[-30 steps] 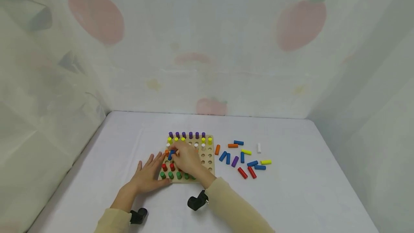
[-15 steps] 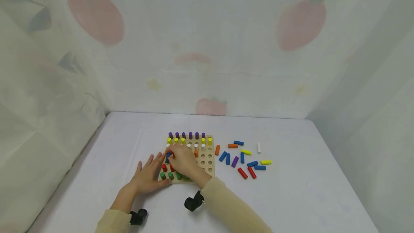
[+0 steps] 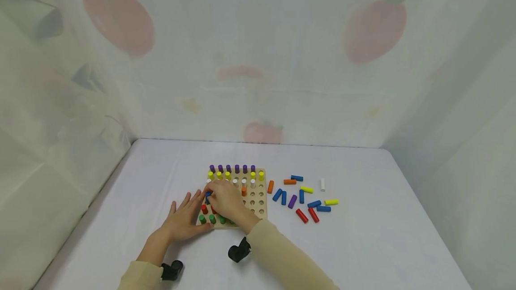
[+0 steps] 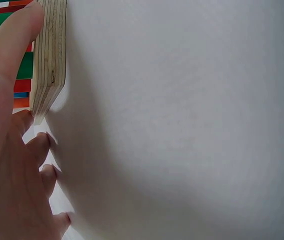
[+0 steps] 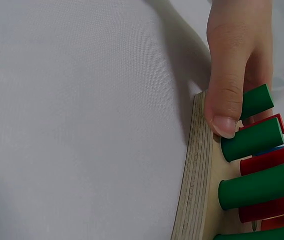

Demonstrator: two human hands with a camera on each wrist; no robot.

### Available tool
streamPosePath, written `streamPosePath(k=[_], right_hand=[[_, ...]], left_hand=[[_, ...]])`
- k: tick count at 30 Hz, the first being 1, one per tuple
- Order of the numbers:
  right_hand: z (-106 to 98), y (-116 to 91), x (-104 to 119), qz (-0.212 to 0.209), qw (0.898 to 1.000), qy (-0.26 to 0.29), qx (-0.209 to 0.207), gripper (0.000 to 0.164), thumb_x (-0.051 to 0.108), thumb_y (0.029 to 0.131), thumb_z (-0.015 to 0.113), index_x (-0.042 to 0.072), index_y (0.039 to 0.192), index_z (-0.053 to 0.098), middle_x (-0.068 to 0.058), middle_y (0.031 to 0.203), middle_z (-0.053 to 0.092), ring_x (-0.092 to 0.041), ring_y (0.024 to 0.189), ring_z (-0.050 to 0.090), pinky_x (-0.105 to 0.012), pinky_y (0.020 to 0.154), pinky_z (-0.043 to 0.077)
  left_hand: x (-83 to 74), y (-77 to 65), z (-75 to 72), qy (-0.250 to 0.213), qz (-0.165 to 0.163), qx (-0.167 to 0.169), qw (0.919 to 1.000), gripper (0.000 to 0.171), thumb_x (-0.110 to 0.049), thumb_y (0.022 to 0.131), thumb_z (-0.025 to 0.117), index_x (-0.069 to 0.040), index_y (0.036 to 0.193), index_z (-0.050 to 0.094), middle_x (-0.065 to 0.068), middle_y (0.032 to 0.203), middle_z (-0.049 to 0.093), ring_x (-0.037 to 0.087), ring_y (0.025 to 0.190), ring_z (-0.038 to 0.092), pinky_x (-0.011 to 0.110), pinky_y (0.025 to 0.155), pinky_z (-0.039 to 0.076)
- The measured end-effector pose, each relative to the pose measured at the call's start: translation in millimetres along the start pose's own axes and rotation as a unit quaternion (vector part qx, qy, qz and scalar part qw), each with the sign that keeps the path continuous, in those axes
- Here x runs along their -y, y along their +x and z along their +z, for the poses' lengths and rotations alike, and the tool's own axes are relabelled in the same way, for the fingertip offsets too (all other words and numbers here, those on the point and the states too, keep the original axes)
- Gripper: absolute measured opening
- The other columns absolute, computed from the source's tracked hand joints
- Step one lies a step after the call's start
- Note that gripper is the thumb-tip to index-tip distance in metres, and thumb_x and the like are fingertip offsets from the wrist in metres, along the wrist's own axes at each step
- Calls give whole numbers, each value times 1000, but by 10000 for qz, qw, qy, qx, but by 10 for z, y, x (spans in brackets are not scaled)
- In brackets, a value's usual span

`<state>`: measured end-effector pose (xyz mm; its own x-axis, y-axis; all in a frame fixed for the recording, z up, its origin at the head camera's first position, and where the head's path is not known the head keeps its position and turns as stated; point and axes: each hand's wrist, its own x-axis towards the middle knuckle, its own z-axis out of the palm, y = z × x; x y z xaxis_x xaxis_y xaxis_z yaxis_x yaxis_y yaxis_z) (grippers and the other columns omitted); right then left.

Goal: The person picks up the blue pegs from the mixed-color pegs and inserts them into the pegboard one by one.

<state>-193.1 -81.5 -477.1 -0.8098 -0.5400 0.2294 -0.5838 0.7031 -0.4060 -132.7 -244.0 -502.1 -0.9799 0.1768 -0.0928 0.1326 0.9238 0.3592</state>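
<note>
A square wooden pegboard (image 3: 257, 207) lies on the table with rows of coloured pegs standing in its holes. My right hand (image 3: 227, 199) pinches a blue peg (image 3: 207, 198) upright over the left end of the row between the orange and red ones; whether it sits in the hole is hidden. My left hand (image 3: 182, 220) rests at the board's left front corner, fingers spread along the left side. In the right wrist view its thumb (image 5: 226, 102) lies on the board's front edge next to the green pegs (image 5: 254, 187). My right hand hides part of the middle rows.
Loose pegs lie scattered right of the board: several blue, orange pegs (image 3: 290, 182), red pegs (image 3: 302, 215), yellow pegs (image 3: 331, 202), a purple peg (image 3: 292, 201) and a white peg (image 3: 322, 185). A printed cloth (image 3: 258, 57) hangs behind the white table.
My right hand has moved slightly left with the blue peg, which was tilted and now stands more upright at the row's left end. The left hand stays at the corner.
</note>
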Motion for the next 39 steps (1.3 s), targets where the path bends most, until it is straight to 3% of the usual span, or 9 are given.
streamPosePath(k=[17,28,39], right_hand=[[53,3,7,-311,9987,-307,-253,15,25,86,64,24,100,67,12,95,66,-3,83,58,-17,73,46],[53,-6,14,-32,9999,-60,-98,16,27,85,65,24,100,67,14,86,63,0,76,52,-12,66,41],[54,0,12,-144,9992,-363,-91,18,31,84,65,23,100,67,13,86,63,-2,76,53,-14,67,42]], left_hand=[[-9,-7,0,44,73,-39,10000,102,-70,68,62,-13,146,27,10,152,23,41,138,16,72,100,5],[-4,-1,-6,-10,48,-29,10000,102,-70,68,62,-22,148,21,10,152,24,42,138,16,73,100,5],[-3,-5,-5,-30,123,-97,9999,100,-68,68,63,-26,148,19,11,151,25,43,137,18,73,99,6]])
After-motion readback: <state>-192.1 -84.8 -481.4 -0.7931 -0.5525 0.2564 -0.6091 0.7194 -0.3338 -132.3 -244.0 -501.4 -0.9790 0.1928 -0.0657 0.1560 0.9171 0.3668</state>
